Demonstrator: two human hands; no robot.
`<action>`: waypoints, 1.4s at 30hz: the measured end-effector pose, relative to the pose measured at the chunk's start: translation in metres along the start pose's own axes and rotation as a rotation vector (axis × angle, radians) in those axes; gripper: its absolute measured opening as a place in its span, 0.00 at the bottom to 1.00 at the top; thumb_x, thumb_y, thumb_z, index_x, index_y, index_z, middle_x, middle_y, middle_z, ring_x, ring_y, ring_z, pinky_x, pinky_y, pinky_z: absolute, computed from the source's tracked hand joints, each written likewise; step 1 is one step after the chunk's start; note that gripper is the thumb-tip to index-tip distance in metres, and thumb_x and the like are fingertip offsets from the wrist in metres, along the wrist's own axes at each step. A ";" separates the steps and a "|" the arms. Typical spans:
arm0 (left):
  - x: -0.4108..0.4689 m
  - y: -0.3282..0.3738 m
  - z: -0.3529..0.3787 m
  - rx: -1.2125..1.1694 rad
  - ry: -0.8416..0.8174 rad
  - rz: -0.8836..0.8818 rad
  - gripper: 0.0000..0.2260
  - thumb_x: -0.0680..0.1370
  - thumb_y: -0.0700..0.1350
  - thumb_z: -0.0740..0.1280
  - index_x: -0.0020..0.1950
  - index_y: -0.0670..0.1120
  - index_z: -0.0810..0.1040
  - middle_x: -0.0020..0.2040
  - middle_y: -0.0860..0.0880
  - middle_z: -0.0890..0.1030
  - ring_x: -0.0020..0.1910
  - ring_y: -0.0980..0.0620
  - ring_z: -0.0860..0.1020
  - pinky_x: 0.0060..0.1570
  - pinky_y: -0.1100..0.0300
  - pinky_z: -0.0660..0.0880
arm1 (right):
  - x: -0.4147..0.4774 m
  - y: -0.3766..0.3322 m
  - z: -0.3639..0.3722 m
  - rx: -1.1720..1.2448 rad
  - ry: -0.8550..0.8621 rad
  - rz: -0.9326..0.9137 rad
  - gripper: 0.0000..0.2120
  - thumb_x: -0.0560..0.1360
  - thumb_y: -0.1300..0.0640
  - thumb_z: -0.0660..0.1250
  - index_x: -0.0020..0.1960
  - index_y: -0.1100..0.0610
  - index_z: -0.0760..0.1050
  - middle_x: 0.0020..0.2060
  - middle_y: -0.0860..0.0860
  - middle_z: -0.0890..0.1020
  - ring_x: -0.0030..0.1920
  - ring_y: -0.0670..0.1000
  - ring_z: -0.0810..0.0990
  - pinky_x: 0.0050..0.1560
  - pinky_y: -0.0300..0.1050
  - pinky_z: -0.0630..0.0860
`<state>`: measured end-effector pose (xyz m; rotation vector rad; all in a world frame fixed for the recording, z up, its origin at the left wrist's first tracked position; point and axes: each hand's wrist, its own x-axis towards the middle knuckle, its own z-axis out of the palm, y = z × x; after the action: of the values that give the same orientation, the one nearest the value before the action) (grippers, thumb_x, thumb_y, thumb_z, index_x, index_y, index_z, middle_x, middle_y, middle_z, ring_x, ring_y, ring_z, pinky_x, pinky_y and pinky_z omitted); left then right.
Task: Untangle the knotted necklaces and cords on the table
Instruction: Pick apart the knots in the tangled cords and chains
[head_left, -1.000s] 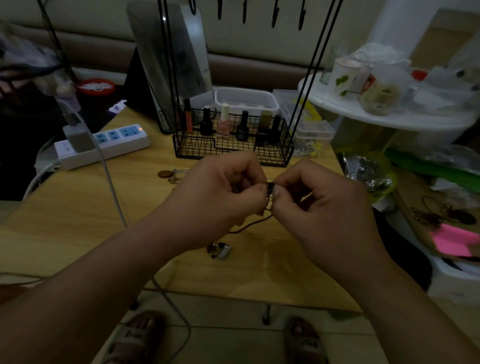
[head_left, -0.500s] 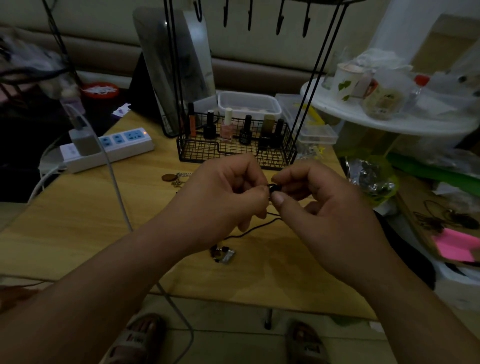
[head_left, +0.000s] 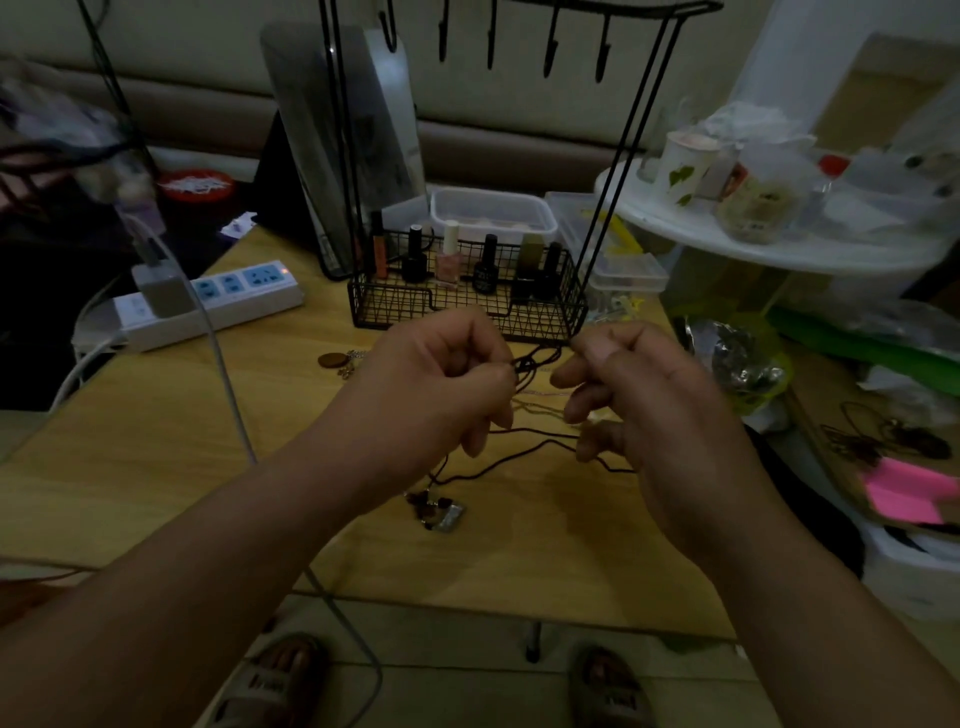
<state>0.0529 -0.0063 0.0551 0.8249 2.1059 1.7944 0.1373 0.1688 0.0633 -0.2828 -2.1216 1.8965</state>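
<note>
Two hands are held above the worktop, a little apart, apparently to stretch the snarl open for inspection. The left hand pinches the dark cord between thumb and forefinger; the right hand pinches its other side, remaining fingers curled. At least two dark strands and one pale chain span the gap. One pendant cluster rests at six o'clock, one second necklace at ten o'clock.

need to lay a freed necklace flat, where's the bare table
Widest bare wood: the table's left part, in front of the power strip, left of the white cable. A smaller patch lies at the front edge, below the pendants. Crowded: around the wire basket at the back, and under the left hand and right hand, which pinch the dark cords.
</note>
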 end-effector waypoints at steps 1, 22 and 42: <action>0.000 0.000 0.000 0.008 -0.011 0.002 0.06 0.80 0.35 0.68 0.45 0.43 0.77 0.34 0.46 0.83 0.29 0.48 0.77 0.30 0.58 0.70 | -0.001 0.001 0.000 -0.048 -0.031 -0.019 0.09 0.80 0.46 0.68 0.54 0.50 0.79 0.46 0.48 0.84 0.43 0.48 0.82 0.37 0.43 0.79; -0.004 0.000 0.006 0.111 -0.080 0.026 0.09 0.83 0.49 0.65 0.45 0.48 0.79 0.32 0.58 0.73 0.31 0.62 0.69 0.32 0.69 0.68 | 0.007 -0.005 -0.015 0.706 -0.015 0.280 0.08 0.71 0.54 0.65 0.35 0.54 0.70 0.41 0.51 0.78 0.44 0.51 0.79 0.50 0.49 0.72; 0.002 0.009 -0.018 -0.217 -0.079 0.037 0.09 0.78 0.45 0.65 0.39 0.47 0.81 0.28 0.49 0.66 0.28 0.52 0.62 0.28 0.62 0.61 | -0.005 -0.004 0.012 -0.232 -0.324 0.002 0.11 0.81 0.56 0.69 0.63 0.47 0.79 0.52 0.46 0.87 0.55 0.48 0.85 0.58 0.51 0.81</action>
<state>0.0438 -0.0187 0.0679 0.8661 1.8197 1.9329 0.1382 0.1558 0.0658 -0.0222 -2.5584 1.7966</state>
